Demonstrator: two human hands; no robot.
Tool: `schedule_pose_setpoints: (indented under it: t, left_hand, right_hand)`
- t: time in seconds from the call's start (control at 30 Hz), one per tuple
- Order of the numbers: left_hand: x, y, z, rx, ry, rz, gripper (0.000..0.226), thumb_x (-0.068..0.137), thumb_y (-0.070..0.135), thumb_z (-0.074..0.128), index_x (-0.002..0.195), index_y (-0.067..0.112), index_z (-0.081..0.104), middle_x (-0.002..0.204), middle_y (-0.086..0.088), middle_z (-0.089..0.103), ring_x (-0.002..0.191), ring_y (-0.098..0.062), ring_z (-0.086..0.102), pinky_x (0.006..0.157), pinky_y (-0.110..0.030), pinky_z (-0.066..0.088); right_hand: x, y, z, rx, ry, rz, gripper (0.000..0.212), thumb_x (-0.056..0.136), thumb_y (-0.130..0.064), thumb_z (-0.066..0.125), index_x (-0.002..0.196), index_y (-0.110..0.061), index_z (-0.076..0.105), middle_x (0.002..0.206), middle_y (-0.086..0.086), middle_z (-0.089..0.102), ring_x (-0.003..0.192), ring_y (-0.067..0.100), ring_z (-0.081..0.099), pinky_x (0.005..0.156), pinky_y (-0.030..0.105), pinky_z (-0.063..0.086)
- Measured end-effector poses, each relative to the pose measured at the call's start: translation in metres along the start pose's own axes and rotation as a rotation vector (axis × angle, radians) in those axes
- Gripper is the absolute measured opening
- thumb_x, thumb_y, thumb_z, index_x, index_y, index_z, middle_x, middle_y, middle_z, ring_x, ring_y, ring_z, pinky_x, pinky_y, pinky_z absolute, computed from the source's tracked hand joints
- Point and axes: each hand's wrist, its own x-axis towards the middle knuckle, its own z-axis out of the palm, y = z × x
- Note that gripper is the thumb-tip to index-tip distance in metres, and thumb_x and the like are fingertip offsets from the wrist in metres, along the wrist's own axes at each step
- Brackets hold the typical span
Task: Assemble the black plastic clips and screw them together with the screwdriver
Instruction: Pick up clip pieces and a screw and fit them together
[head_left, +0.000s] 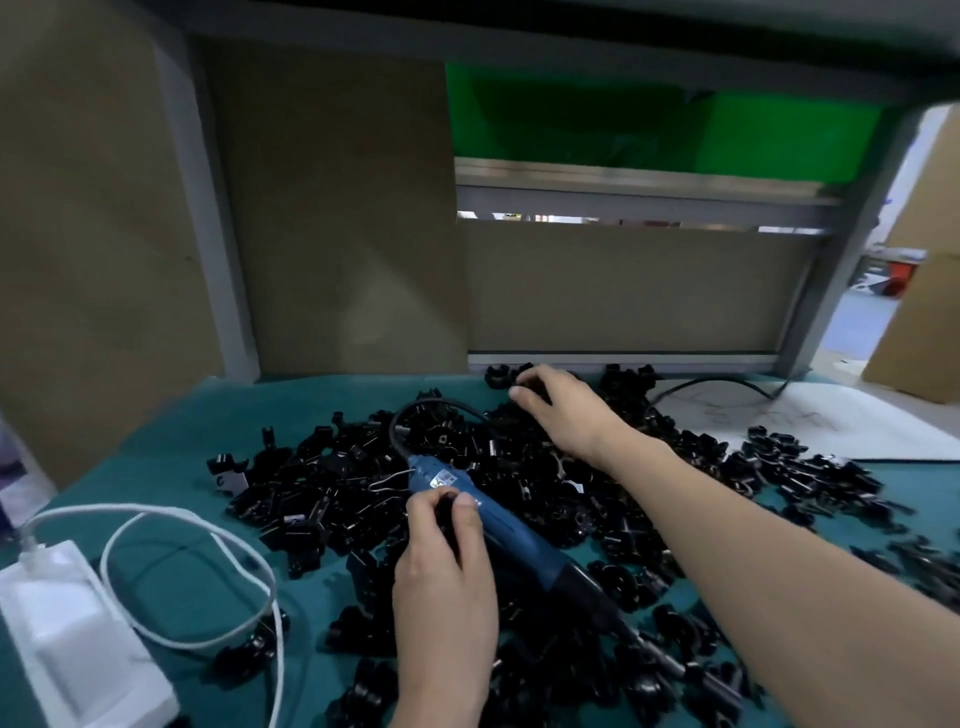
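**Head view: left fingers pinch one clip above the screwdriver, right hand at the far edge of the heap**

Head camera looks down on a broad heap of black plastic clips (358, 493) spread loosely over the middle and right of the bench (156, 462), which is covered by a teal mat. On top of the heap lies the screwdriver (519, 535), a blue powered tool set on a diagonal. Its dark nose points toward the lower right. Its rear end points to the upper left, where a black cord (415, 408) loops out of it over the clips.

The left hand (447, 577) comes up from the bottom edge. Its thumb and forefinger are closed together on a single clip (448, 512), held just beside the blue body of the tool and partly in front of it. The right hand (563, 410) reaches across the heap to its far edge, palm down, with the forearm passing over the clips on the right. Its fingers (522, 392) curl down onto the clips there, but I cannot tell whether they hold one or merely rest on them.

At the lower left sits a white adapter block (67, 629), and its white cable (171, 525) coils on the mat beside the heap. A sheet of white paper (810, 415) lies at the right rear. Brown cardboard panels (337, 234) and a grey metal frame (649, 200) stand behind the bench, with a green crate (779, 140) above.
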Motion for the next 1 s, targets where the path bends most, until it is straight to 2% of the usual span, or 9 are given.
schedule_pose_setpoints:
  t: [0.1, 0.17, 0.3, 0.43, 0.53, 0.6, 0.7, 0.83, 1.0]
  left_hand:
    - [-0.002, 0.005, -0.002, -0.016, 0.015, 0.022, 0.034, 0.092, 0.067, 0.022, 0.1, 0.047, 0.048, 0.078, 0.007, 0.064, 0.07, -0.006, 0.059, 0.061, -0.031, 0.042]
    - [-0.004, 0.007, -0.001, -0.054, 0.004, 0.028, 0.044, 0.09, 0.069, 0.015, 0.108, 0.05, 0.051, 0.096, 0.004, 0.065, 0.084, -0.008, 0.06, 0.069, -0.032, 0.043]
    - [-0.011, 0.017, 0.007, 0.01, -0.062, 0.171, 0.066, 0.091, 0.066, 0.016, 0.145, 0.039, 0.044, 0.129, 0.02, 0.043, 0.106, 0.022, 0.044, 0.075, -0.005, 0.038]
    - [-0.036, 0.034, 0.026, 0.024, -0.177, 0.315, 0.052, 0.1, 0.059, 0.025, 0.15, 0.048, 0.03, 0.126, 0.053, 0.03, 0.111, 0.039, 0.026, 0.08, 0.011, 0.025]
    - [-0.063, 0.037, 0.04, 0.086, -0.206, 0.401, 0.037, 0.102, 0.054, 0.027, 0.139, 0.059, 0.028, 0.127, 0.056, 0.03, 0.121, 0.034, 0.025, 0.09, 0.009, 0.022]
    - [-0.078, 0.033, 0.046, 0.114, -0.183, 0.483, 0.034, 0.105, 0.05, 0.025, 0.138, 0.05, 0.036, 0.128, 0.041, 0.043, 0.122, 0.027, 0.033, 0.093, 0.006, 0.023]
    - [-0.088, 0.029, 0.049, 0.112, -0.175, 0.549, 0.042, 0.103, 0.046, 0.032, 0.135, 0.029, 0.054, 0.12, 0.023, 0.057, 0.117, 0.019, 0.044, 0.094, 0.004, 0.028]
    - [-0.085, 0.027, 0.052, 0.071, -0.117, 0.49, 0.038, 0.106, 0.043, 0.037, 0.127, 0.023, 0.062, 0.114, 0.024, 0.058, 0.112, 0.017, 0.049, 0.09, 0.002, 0.033]
    - [-0.082, 0.029, 0.049, 0.123, -0.015, 0.529, 0.036, 0.099, 0.045, 0.037, 0.119, 0.028, 0.062, 0.1, 0.022, 0.062, 0.083, 0.007, 0.061, 0.07, -0.008, 0.046]
  right_hand:
    - [-0.03, 0.001, -0.021, 0.189, 0.074, -0.005, 0.046, 0.105, -0.052, 0.046, 0.138, -0.021, 0.055, 0.13, 0.001, 0.06, 0.115, 0.02, 0.058, 0.09, 0.029, 0.044]
    - [-0.052, 0.003, -0.034, 0.319, 0.089, 0.036, 0.048, 0.106, -0.053, 0.041, 0.135, -0.018, 0.057, 0.113, -0.003, 0.064, 0.093, 0.014, 0.063, 0.082, 0.028, 0.048]
    - [-0.112, 0.019, -0.042, 1.006, 0.126, 0.303, 0.029, 0.109, -0.023, 0.047, 0.123, -0.005, 0.066, 0.089, 0.004, 0.062, 0.061, 0.011, 0.055, 0.06, 0.026, 0.045]
    - [-0.185, 0.045, -0.042, 1.422, 0.086, 0.363, 0.025, 0.101, -0.011, 0.055, 0.117, -0.003, 0.073, 0.089, 0.006, 0.073, 0.069, 0.013, 0.066, 0.065, 0.027, 0.053]
    - [-0.216, 0.063, -0.032, 1.553, 0.133, 0.388, 0.031, 0.091, -0.015, 0.061, 0.116, -0.004, 0.074, 0.096, 0.01, 0.075, 0.075, 0.016, 0.07, 0.07, 0.029, 0.055]
    - [-0.223, 0.072, -0.025, 1.447, 0.181, 0.396, 0.024, 0.099, -0.012, 0.057, 0.109, -0.011, 0.08, 0.098, 0.009, 0.077, 0.079, 0.017, 0.072, 0.071, 0.029, 0.057]
    - [-0.219, 0.074, -0.021, 0.985, 0.187, 0.321, 0.029, 0.104, -0.011, 0.055, 0.105, -0.026, 0.08, 0.101, 0.002, 0.074, 0.084, 0.009, 0.069, 0.074, 0.025, 0.053]
    - [-0.191, 0.069, -0.019, 0.268, 0.102, 0.111, 0.024, 0.105, -0.023, 0.053, 0.118, -0.04, 0.063, 0.116, -0.015, 0.055, 0.089, 0.002, 0.061, 0.076, 0.013, 0.046]
    - [-0.151, 0.054, -0.006, -0.171, 0.03, 0.05, 0.033, 0.105, -0.039, 0.049, 0.135, -0.033, 0.059, 0.137, -0.007, 0.054, 0.126, 0.019, 0.049, 0.107, 0.035, 0.039]
